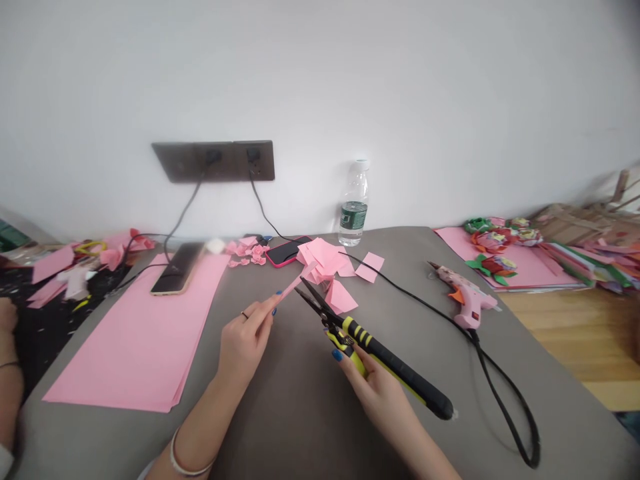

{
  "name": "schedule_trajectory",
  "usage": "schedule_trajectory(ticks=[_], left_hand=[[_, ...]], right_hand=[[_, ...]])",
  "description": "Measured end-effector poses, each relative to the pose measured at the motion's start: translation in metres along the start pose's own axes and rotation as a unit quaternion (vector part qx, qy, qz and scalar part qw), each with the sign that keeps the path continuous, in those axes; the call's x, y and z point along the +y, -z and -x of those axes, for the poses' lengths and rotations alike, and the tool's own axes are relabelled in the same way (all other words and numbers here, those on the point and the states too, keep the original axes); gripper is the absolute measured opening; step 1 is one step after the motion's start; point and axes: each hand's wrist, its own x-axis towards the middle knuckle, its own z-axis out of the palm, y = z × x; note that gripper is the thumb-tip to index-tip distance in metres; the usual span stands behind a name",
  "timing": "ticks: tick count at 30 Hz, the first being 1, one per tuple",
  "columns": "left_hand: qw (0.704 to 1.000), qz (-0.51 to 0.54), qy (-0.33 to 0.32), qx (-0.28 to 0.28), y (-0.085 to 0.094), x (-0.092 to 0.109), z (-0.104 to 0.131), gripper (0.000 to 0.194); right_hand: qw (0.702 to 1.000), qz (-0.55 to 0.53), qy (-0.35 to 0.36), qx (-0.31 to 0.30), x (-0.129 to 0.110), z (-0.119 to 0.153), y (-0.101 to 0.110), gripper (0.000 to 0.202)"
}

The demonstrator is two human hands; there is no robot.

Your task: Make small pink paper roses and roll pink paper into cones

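Between the thumb and fingers of my left hand (247, 335) is a thin piece of pink paper (295, 283), seen nearly edge-on. My right hand (375, 380) grips black and yellow pruning shears (367, 343), their blades parted and pointing up and left. The blade tips are close beside the paper; whether they touch it I cannot tell. Just beyond the blades lies a pile of pink paper squares (323, 257), with one loose pink square (371, 267) to its right.
A phone (180, 270) rests on pink sheets (135, 340) at left. Behind are a pink-cased phone (285, 253), crumpled pink pieces (247, 250) and a water bottle (353, 210). A corded glue gun (467, 297) and paper flowers (495, 243) are at right. Another person's arm (9, 380) shows at far left.
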Motion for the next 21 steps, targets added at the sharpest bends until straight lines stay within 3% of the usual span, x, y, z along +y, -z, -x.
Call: schedule_trajectory(ticks=[10,17,21], left_hand=[[1.0,-0.001,0.003,-0.003,-0.0014,-0.001,0.0011,0.033],[1.0,0.004,0.006,-0.011,-0.001,0.0,0.0008,0.033],[1.0,0.012,0.009,-0.007,-0.0011,0.0,0.0011,0.034]], right_hand=[[1.0,-0.002,-0.023,0.002,0.0017,0.0011,-0.0007,0.076],[0.999,0.02,-0.021,0.03,0.0034,0.0022,-0.0012,0.07],[1.0,0.005,-0.024,0.016,0.0019,0.0017,-0.0007,0.072]])
